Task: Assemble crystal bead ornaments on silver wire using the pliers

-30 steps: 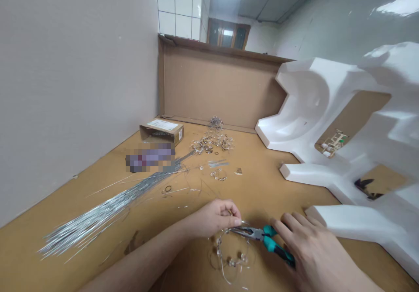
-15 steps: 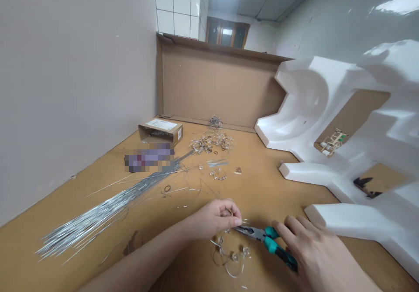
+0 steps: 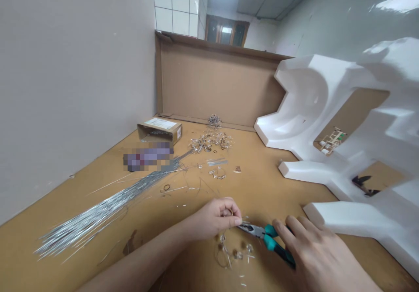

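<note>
My left hand is closed in a pinch on a thin wire. Below the fingertips hangs a loop of that wire with several clear beads on it. In my right hand are long-nose pliers with teal and black handles. The tips of the pliers meet my left thumb and finger, which hide just where the jaws touch the wire. Short wire pieces lie on the tabletop under the loop.
A bundle of straight metal wires lies at left, near an open cardboard box and a blurred purple item. Beaded rings are heaped at the back. White foam packing lines the right; a cardboard panel stands behind.
The beaded wire loop has turned and shifted slightly right beneath my left hand. Both hands and the pliers stay almost where they were; the view has drifted slightly.
</note>
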